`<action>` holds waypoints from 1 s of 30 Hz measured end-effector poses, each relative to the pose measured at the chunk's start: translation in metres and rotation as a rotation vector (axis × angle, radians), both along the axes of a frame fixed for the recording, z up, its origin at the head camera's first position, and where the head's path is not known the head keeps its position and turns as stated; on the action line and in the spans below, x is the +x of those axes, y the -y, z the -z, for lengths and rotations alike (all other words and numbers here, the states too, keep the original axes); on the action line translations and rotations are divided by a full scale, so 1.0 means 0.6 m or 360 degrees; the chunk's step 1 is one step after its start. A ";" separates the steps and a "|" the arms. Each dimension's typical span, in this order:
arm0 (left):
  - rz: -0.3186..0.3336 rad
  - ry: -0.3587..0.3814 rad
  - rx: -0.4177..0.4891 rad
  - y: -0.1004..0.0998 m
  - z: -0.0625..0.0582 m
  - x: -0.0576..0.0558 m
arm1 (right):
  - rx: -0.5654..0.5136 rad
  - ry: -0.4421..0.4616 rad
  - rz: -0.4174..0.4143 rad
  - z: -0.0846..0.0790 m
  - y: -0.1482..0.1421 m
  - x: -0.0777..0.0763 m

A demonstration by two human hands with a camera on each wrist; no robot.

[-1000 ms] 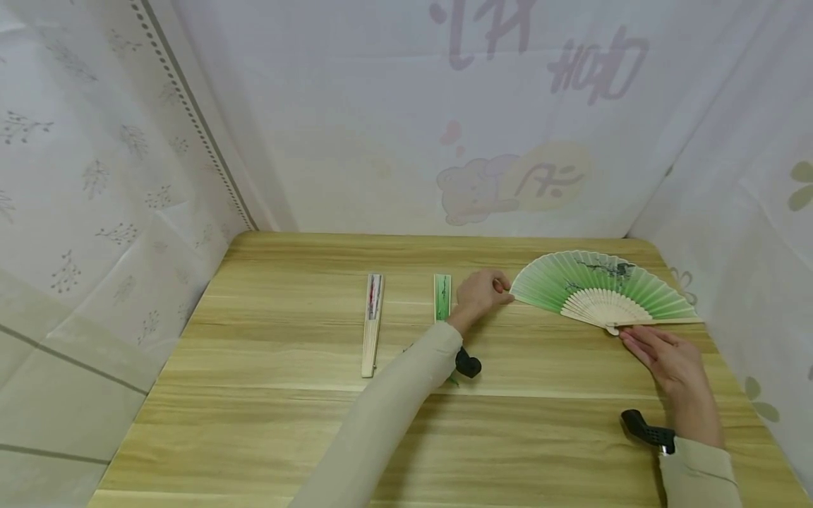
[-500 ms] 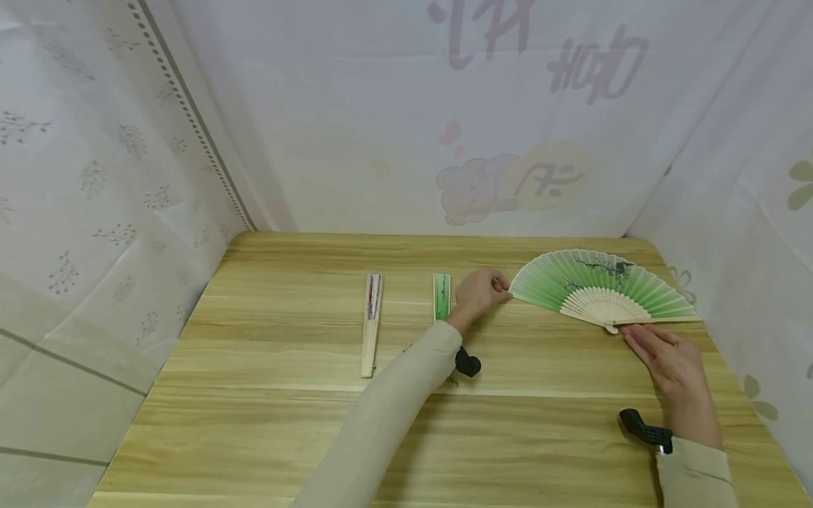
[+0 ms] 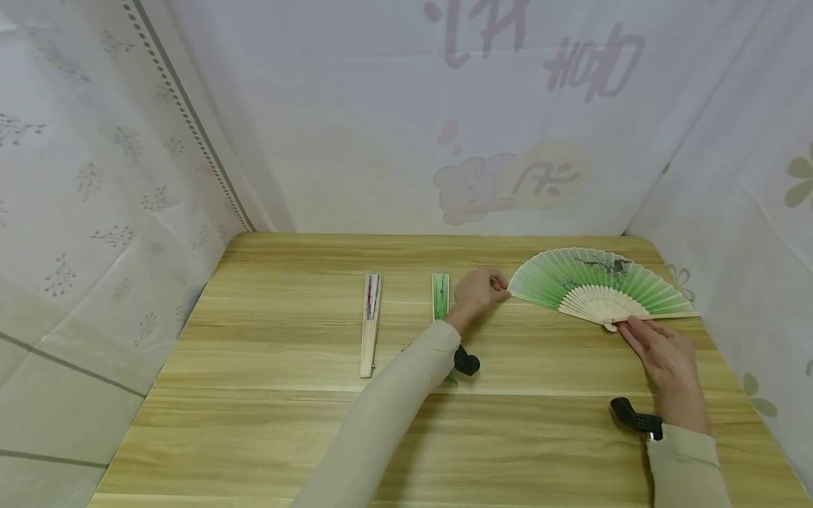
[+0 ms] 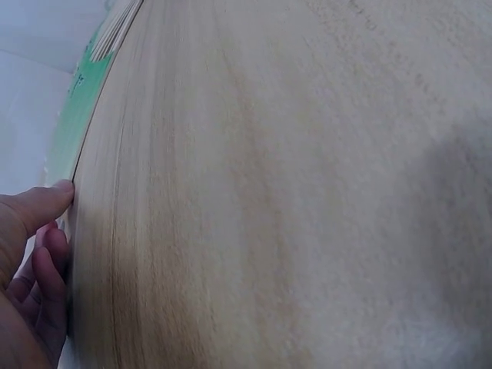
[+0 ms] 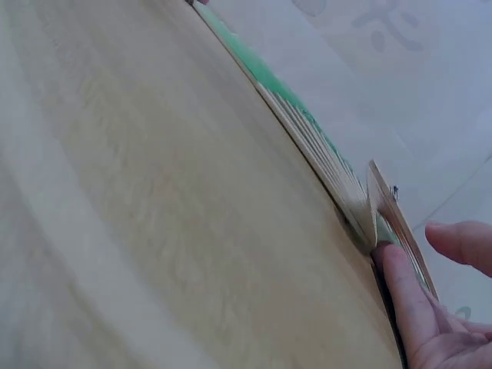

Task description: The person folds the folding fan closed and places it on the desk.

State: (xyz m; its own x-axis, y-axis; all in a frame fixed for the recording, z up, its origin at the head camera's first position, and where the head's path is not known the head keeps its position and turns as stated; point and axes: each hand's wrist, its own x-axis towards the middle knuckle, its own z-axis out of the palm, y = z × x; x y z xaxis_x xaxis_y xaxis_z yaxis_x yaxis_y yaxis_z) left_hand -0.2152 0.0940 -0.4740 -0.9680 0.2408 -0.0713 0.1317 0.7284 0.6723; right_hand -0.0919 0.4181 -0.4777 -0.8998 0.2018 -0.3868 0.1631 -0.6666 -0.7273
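Note:
A green folding fan [image 3: 593, 286] with a dark branch print lies spread at the table's right side. At its left corner my left hand [image 3: 480, 289] pinches the outer edge; in the left wrist view the thumb [image 4: 48, 201] presses on that corner. My right hand [image 3: 672, 356] reaches the fan's lower edge beside the pivot. Seen from the right wrist, one straight finger [image 5: 407, 284] touches the fan near the pivot, while the thumb [image 5: 461, 242] stands off from it. The outer rib [image 5: 400, 223] there tilts up from the other ribs.
Left of the left hand lies a closed green fan [image 3: 441, 296], partly hidden by the sleeve. Farther left is a closed pale fan [image 3: 371, 324] with a red and grey print. The wooden table [image 3: 254, 423] meets patterned cloth walls [image 3: 356, 141] behind and at both sides.
The right hand has shifted slightly left and up along the fan's lower edge, and the right-hand rib has risen a little. The left hand keeps its pinch on the left corner.

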 end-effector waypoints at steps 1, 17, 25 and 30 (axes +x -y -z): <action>0.0002 -0.0003 -0.0001 0.000 0.000 0.000 | 0.0002 0.0021 0.0011 -0.002 0.002 -0.002; -0.0017 0.0038 -0.0016 -0.004 0.001 -0.007 | 0.0049 0.0210 0.0125 -0.011 0.014 -0.020; -0.0004 0.0059 -0.0017 -0.005 0.002 -0.009 | 0.0057 0.0187 0.0135 -0.010 0.013 -0.018; 0.0026 0.0061 -0.0027 -0.005 0.003 -0.011 | 0.0080 0.0188 0.0131 -0.007 0.011 -0.018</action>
State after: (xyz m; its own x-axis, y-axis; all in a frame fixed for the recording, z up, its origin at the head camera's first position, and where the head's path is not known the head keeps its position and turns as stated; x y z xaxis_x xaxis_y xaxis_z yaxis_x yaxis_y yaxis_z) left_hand -0.2219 0.0971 -0.4760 -0.9604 0.2549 -0.1123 0.1181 0.7376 0.6648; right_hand -0.1026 0.4112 -0.4737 -0.8284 0.2946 -0.4764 0.1958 -0.6446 -0.7390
